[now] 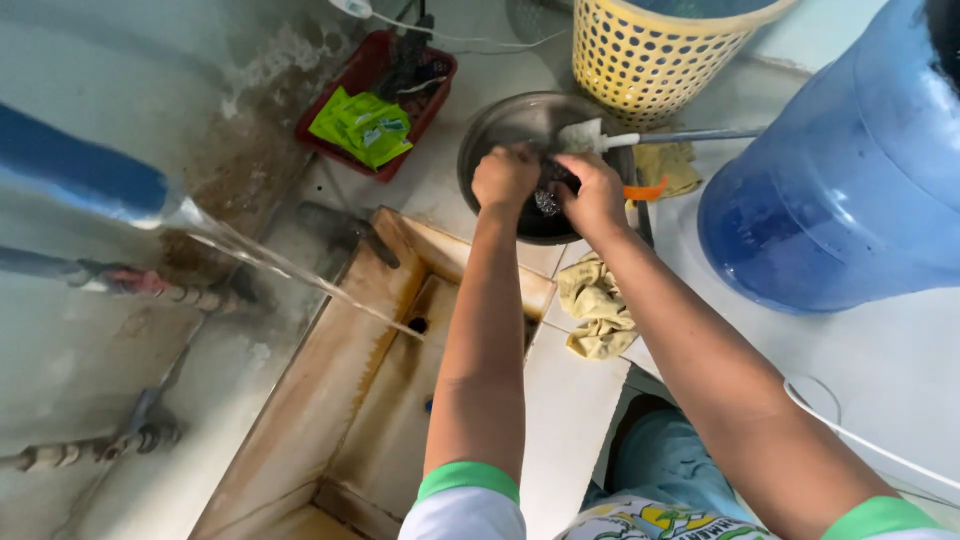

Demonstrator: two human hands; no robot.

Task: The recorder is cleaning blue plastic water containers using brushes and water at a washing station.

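Both my arms reach forward to a round metal bowl [500, 125] on the white tiled counter. My left hand [505, 177] is closed over the bowl's near rim. Close beside it, my right hand [592, 192] grips a shiny metal scouring pad [547, 202] inside the dark bowl. A white spatula [582, 135] with a long metal handle lies across the bowl's far side. Part of the bowl's inside is hidden by my hands.
A stained sink trough [375, 385] lies below left, with water streaming into it from a blue hose [80, 172]. A large blue water jug [850, 170] stands right, a yellow perforated basket [655, 50] behind, a red tray with green packets [365, 125] left, a yellow rag [595, 305] near.
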